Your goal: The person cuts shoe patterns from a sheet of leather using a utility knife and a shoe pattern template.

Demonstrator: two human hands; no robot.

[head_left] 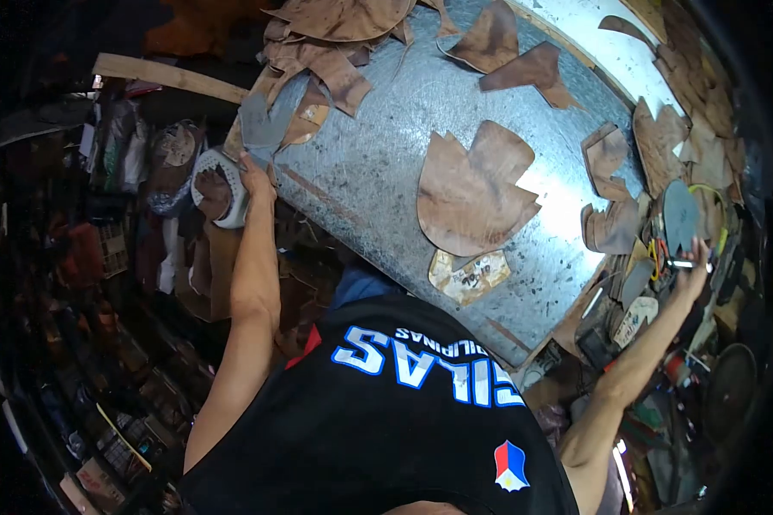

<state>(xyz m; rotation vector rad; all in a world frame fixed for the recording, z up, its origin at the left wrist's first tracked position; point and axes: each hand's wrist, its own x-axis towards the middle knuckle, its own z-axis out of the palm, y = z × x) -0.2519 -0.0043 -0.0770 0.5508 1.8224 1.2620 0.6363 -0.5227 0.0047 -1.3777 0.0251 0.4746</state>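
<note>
Metal tabletop (pixel 369 154) edge: gray piece (pixel 262 127) pinched in left hand (pixel 256 178).

Black sleeveless shirt (pixel 386 438). Blue-and-white block lettering (pixel 421 365) across chest. Small red, blue and yellow emblem (pixel 511 466), near right. Blue legwear (pixel 358 283) beyond. Left hand (pixel 256 178), right hand (pixel 694 273) ungloved.

The tabletop (pixel 378 163) is galvanised sheet metal, grey and spangled, with a dull sheen that glares white at its far edge. The cut leather pieces (pixel 472 193) on it are brown, matt and mottled. The grey piece (pixel 262 124) pinched in the left hand (pixel 256 178) is matt; leather or board, I cannot tell. The pattern card (pixel 468 276) is worn, stained paperboard. The small object (pixel 684 263) gripped by the right hand (pixel 697 268) glints like bare metal. The plank (pixel 167 75) is raw, pale wood.
</note>
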